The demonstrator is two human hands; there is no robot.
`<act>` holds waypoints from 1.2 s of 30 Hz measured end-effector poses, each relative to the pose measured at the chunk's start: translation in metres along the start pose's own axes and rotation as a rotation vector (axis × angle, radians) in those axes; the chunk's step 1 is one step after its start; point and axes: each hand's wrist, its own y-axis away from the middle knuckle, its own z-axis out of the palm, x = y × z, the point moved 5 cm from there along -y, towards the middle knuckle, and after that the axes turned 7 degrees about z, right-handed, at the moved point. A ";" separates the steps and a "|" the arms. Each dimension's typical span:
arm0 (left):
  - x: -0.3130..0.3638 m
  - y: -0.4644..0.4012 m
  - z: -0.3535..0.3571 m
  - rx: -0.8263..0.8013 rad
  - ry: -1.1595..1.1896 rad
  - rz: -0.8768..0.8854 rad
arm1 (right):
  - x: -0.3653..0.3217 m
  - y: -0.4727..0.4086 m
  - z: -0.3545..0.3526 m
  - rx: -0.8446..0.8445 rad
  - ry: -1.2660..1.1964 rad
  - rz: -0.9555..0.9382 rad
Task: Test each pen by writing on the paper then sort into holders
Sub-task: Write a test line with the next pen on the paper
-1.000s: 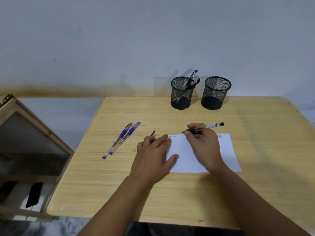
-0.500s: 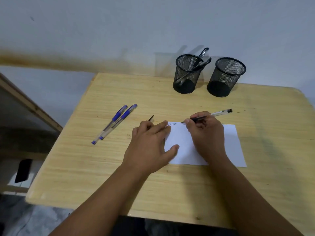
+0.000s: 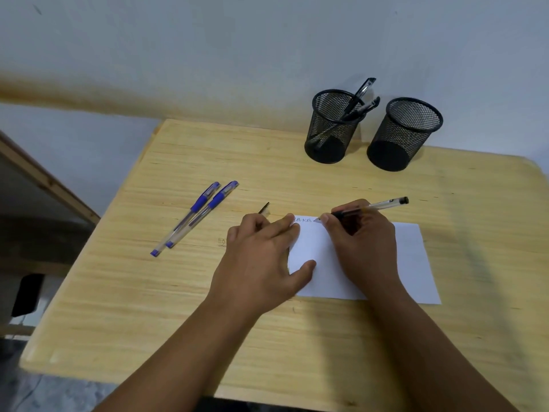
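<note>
A white paper (image 3: 413, 263) lies on the wooden table (image 3: 148, 307). My right hand (image 3: 362, 248) grips a clear pen with black ink (image 3: 383, 204), its tip touching the paper's top edge beside a short line of writing (image 3: 303, 220). My left hand (image 3: 261, 260) presses flat on the paper's left edge, and a small black pen cap (image 3: 264, 209) pokes out between its fingers. Two blue pens (image 3: 196, 217) lie side by side to the left. At the back stand two black mesh holders: the left holder (image 3: 329, 129) has black pens in it, the right holder (image 3: 401, 135) looks empty.
A pale wall rises right behind the holders. A wooden-framed piece of furniture (image 3: 47, 185) stands off the table's left edge, with a dark object (image 3: 28, 292) on the floor below it.
The camera has tilted down and shifted, so the table sits lower and closer. The writing at the paper's top edge has grown longer to the right. Both hands stay in place.
</note>
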 end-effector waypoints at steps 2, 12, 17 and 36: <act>0.000 0.000 -0.001 0.005 0.012 0.002 | 0.000 0.000 0.001 0.007 0.009 -0.004; 0.001 0.000 -0.001 0.005 0.009 0.000 | 0.000 -0.001 0.002 0.001 0.013 -0.005; 0.001 0.000 -0.002 -0.005 0.019 -0.006 | 0.000 0.000 0.002 -0.003 0.013 0.001; 0.001 -0.001 -0.002 -0.011 -0.005 0.005 | 0.002 0.000 0.002 0.042 0.013 0.027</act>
